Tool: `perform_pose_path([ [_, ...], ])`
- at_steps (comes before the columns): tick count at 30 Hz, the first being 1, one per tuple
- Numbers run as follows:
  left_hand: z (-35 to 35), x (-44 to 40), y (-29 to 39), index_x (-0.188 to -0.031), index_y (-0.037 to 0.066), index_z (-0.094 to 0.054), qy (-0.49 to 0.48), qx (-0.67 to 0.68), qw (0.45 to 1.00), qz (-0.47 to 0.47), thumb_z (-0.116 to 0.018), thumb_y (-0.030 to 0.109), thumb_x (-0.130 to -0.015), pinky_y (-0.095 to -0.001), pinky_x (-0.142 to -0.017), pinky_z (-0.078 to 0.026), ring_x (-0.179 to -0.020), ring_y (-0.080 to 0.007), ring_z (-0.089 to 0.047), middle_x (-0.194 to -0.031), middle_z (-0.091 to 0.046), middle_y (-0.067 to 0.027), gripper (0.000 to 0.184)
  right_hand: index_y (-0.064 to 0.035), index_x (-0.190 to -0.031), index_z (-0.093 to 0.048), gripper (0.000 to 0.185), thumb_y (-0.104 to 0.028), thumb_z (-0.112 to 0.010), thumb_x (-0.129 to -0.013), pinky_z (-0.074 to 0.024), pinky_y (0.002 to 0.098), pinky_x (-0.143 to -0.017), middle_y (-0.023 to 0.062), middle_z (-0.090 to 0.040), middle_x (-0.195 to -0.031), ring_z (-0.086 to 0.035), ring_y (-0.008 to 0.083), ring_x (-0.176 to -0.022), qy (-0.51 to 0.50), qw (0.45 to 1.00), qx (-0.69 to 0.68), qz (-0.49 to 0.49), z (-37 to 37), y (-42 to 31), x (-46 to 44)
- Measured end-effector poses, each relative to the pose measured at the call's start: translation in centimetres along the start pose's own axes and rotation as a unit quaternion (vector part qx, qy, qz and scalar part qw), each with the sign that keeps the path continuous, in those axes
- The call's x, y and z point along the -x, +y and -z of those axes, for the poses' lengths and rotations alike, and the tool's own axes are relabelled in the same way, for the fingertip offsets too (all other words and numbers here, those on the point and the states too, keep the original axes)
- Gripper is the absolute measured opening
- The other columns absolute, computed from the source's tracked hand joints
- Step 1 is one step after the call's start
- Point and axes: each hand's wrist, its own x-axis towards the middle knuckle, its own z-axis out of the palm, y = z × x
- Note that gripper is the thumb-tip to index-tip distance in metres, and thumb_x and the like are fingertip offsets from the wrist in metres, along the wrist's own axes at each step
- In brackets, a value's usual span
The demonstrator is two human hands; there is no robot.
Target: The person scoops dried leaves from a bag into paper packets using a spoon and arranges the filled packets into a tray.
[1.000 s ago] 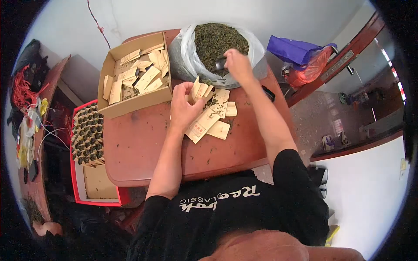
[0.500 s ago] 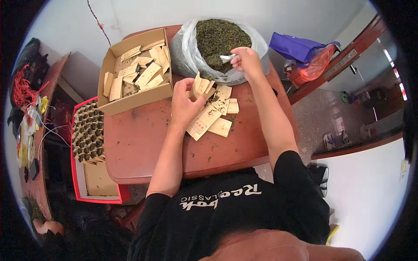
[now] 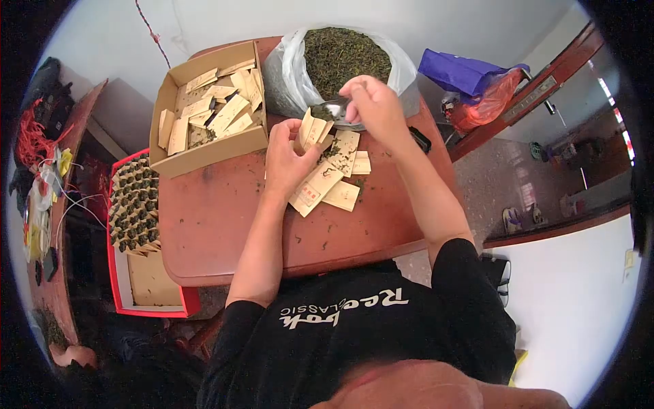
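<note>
My left hand [image 3: 287, 155] is closed around a small cream paper packet [image 3: 313, 129], held upright with its mouth open. In my right hand [image 3: 376, 112] is a metal spoon [image 3: 335, 108], with dark dried leaves on it. The spoon's tip is right at the packet's mouth. Behind my hands stands a clear plastic bag [image 3: 286, 76] full of dried leaves [image 3: 347, 56]. More paper packets [image 3: 319, 185] lie flat beneath and beside my left hand, with leaf bits scattered over them.
A cardboard box [image 3: 208, 155] of loose packets sits on the red-brown table [image 3: 231, 225]. Lower left, a red-rimmed box [image 3: 122, 290] holds rows of leaf-filled packets. A dark object [image 3: 419, 140] lies by my right forearm; blue [image 3: 460, 73] and red bags [image 3: 487, 109] are beyond the right edge.
My right hand has moved the spoon from over the bag of leaves toward me and left, to the packet. My left hand has stayed nearly in place with its packet.
</note>
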Motion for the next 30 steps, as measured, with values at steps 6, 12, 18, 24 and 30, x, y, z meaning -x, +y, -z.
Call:
perform_pose_path([
  [6,0.0,0.0,-0.2,-0.117,0.003,-0.053,-0.005,0.027,1.0,0.01,-0.074,0.011,-0.076,-0.0336,-0.086,-0.053,-0.106,-0.0228,-0.057,-0.113,-0.054,-0.0108,0.046,-0.0025,-0.099,-0.062,0.016,-0.012,-0.05,-0.096,-0.0501,0.0359,-0.059,0.013,-0.063,-0.069,-0.065,0.0247,-0.064,-0.006,0.956,0.213,0.201,-1.6,-2.3,2.4],
  [12,-0.1,0.0,0.4,-0.112,0.0,-0.055,0.014,0.075,0.997,0.02,-0.072,0.01,-0.073,-0.0357,-0.089,-0.049,-0.101,-0.0252,-0.058,-0.107,-0.055,-0.0127,0.043,-0.0039,-0.097,-0.062,0.013,-0.011,-0.052,-0.094,-0.0511,0.0442,-0.064,0.0152,-0.066,-0.079,-0.065,0.0345,-0.071,0.041,0.948,0.223,0.224,0.0,-4.1,2.8],
  [18,-0.3,0.1,-0.1,-0.112,0.001,-0.056,0.007,0.074,0.997,0.007,-0.073,0.01,-0.073,-0.036,-0.09,-0.048,-0.102,-0.0257,-0.058,-0.107,-0.055,-0.0123,0.044,-0.0044,-0.099,-0.063,0.012,-0.01,-0.054,-0.094,-0.0522,0.04,-0.064,0.0133,-0.066,-0.08,-0.066,0.0316,-0.071,0.004,0.94,0.216,0.265,-0.4,-2.3,3.8],
  [24,-0.2,0.2,0.5,-0.112,0.002,-0.056,0.001,0.062,0.998,0.0,-0.072,0.011,-0.073,-0.0357,-0.09,-0.048,-0.102,-0.0254,-0.058,-0.108,-0.056,-0.0118,0.043,-0.0055,-0.104,-0.064,0.014,-0.01,-0.055,-0.094,-0.0528,0.0364,-0.064,0.0118,-0.066,-0.079,-0.067,0.0265,-0.069,0.053,0.946,0.196,0.252,0.7,-1.9,4.3],
  [30,-0.1,0.1,0.0,-0.116,0.004,-0.054,-0.01,0.033,0.999,-0.017,-0.072,0.008,-0.076,-0.0301,-0.079,-0.055,-0.107,-0.0201,-0.057,-0.113,-0.056,-0.0077,0.044,-0.0041,-0.108,-0.064,0.018,-0.01,-0.051,-0.097,-0.0525,0.0306,-0.065,0.0085,-0.067,-0.075,-0.066,0.0162,-0.068,0.081,0.963,0.13,0.222,0.5,-1.6,5.2],
])
